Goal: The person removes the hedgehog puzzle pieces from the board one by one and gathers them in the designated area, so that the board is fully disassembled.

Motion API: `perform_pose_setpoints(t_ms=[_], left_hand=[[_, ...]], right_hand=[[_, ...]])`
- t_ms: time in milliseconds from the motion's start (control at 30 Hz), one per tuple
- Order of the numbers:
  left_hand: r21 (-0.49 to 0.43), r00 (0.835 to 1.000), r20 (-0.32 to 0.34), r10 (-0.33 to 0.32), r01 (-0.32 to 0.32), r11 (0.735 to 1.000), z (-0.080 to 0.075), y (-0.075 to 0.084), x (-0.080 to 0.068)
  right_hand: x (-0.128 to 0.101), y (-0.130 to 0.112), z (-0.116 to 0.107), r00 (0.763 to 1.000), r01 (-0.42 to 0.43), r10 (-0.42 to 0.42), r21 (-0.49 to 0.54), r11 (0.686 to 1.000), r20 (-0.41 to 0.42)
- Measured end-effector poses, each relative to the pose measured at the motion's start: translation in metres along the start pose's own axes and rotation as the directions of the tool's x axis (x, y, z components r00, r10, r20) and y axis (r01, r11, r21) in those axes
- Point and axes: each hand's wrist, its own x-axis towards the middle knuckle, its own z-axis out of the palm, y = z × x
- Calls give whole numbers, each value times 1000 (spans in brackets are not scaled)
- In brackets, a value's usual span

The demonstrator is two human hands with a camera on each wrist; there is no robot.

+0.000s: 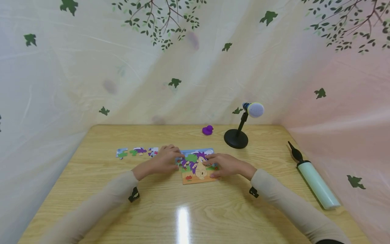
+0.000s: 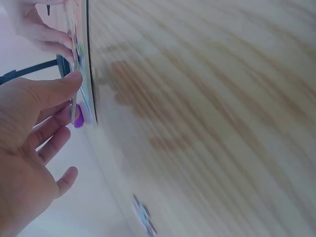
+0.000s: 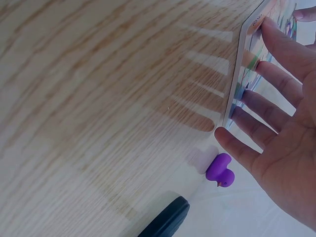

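Note:
A jigsaw puzzle board [image 1: 186,181] with a purple-haired cartoon hedgehog picture lies flat near the table's middle. At its left edge my left hand [image 1: 166,160] pinches a puzzle piece [image 2: 73,112], seen edge-on in the left wrist view between thumb and fingers. The piece's picture side is hidden there. Over the board's right side, my right hand [image 1: 226,165] rests with spread, nearly straight fingers; the right wrist view shows its thumb and fingertips on the board's surface. Left of my left hand lie several loose pieces [image 1: 122,153] in a row.
Behind the board sits a purple toy duck [image 1: 208,130]. A microphone [image 1: 255,110] on a black round-based stand [image 1: 236,139] is to its right. Near the table's right edge lies a pale green hand pump [image 1: 318,184] with a black nozzle. A leaf-patterned curtain [image 1: 137,74] surrounds the table.

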Motion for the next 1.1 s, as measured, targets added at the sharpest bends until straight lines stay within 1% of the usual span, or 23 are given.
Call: perform_pose_setpoints(t_ms=[233, 367, 467, 600, 700, 900, 1100], left_hand=[[2, 1000, -13, -10, 10, 1000, -12, -22, -29], [26, 999, -37, -5, 6, 1000, -20, -37, -48], [30, 998, -68, 1, 1, 1000, -25, -47, -63], [8, 996, -89, -6, 6, 1000, -33, -58, -81], [10, 996, -89, -13, 14, 1000, -39, -65, -94], [74, 996, -84, -27, 33, 997, -51, -77, -118], [94, 996, -81, -38, 46, 994, -59, -87, -136]], right_hand=[[0, 0, 0, 1000, 8, -8, 4, 1000, -4], [-1, 0, -1, 1000, 16, -16, 8, 1000, -10], [-1, 0, -1, 1000, 19, -19, 8, 1000, -11], [-1, 2, 1, 1000, 24, -24, 0, 1000, -13], [-1, 2, 1, 1000, 27, -27, -4, 1000, -14], [-2, 0, -1, 1000, 22, -22, 1, 1000, -10], [-1, 0, 0, 1000, 13, -13, -4, 1000, -9]])
